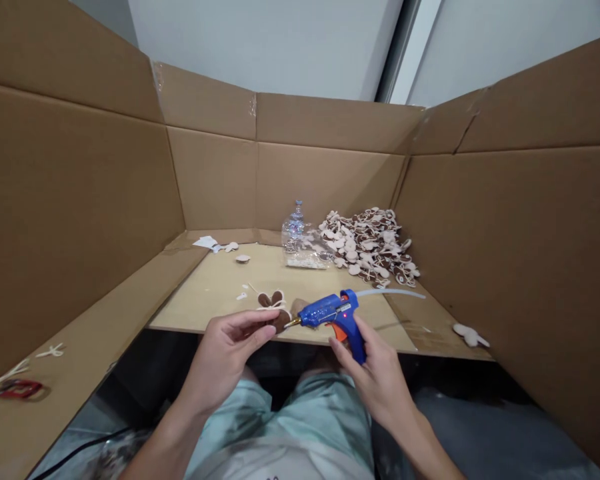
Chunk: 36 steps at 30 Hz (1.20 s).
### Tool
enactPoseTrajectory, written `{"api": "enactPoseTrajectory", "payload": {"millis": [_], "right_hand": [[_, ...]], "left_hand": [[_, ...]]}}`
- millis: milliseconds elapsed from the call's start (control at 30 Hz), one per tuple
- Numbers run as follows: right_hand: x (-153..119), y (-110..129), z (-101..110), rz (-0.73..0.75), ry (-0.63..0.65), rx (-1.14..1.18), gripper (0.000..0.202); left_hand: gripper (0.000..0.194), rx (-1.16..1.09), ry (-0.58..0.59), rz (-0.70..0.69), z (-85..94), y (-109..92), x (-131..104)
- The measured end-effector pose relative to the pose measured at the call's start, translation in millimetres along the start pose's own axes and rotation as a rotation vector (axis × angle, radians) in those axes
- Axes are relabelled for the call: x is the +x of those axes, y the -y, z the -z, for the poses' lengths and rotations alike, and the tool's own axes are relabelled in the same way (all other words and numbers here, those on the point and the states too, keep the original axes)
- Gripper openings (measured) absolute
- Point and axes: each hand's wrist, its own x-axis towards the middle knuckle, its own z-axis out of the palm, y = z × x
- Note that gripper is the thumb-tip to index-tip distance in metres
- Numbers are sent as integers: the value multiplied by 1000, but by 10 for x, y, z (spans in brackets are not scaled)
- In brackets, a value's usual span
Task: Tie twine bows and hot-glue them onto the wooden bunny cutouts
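Between the thumb and fingers of my left hand (235, 347) is a brown bunny-shaped felt piece (282, 321) with two rounded ears and a cream cord bow. It is held just over the front of the wooden board (190, 300). My right hand (377, 373) is wrapped round the handle of a blue glue gun (330, 311) with an orange trigger and a small red light. The gun's brass nozzle points left and meets the lower right edge of the felt piece; whether glue is coming out is too small to tell. A pale glue stick (390, 292) sticks out from its back.
A heap of brown and cream felt pieces (370, 243) lies at the back right, beside a clear plastic bag (307, 250) and a bottle (297, 223). Cardboard walls (300, 180) surround the board. Red-handled snips (17, 389) lie far left; a cream piece (471, 335) lies right.
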Motion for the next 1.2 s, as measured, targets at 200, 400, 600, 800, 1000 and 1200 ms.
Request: {"api": "enactPoseTrajectory", "payload": {"millis": [200, 400, 600, 800, 1000, 1200], "right_hand": [[-31, 10, -3, 36, -41, 10, 39], [-36, 33, 17, 60, -64, 3, 38], [-46, 45, 39, 53, -92, 17, 35], [-76, 24, 35, 63, -126, 30, 35], [-90, 16, 44, 71, -144, 16, 36], [-97, 54, 64, 92, -182, -7, 36]], "left_hand": [[25, -26, 6, 8, 8, -26, -28], [25, -20, 6, 9, 12, -41, -44], [22, -42, 7, -5, 25, -20, -60], [21, -59, -1, 3, 20, -52, -57], [22, -65, -7, 13, 18, -75, -85], [21, -95, -4, 12, 23, -60, -85]]}}
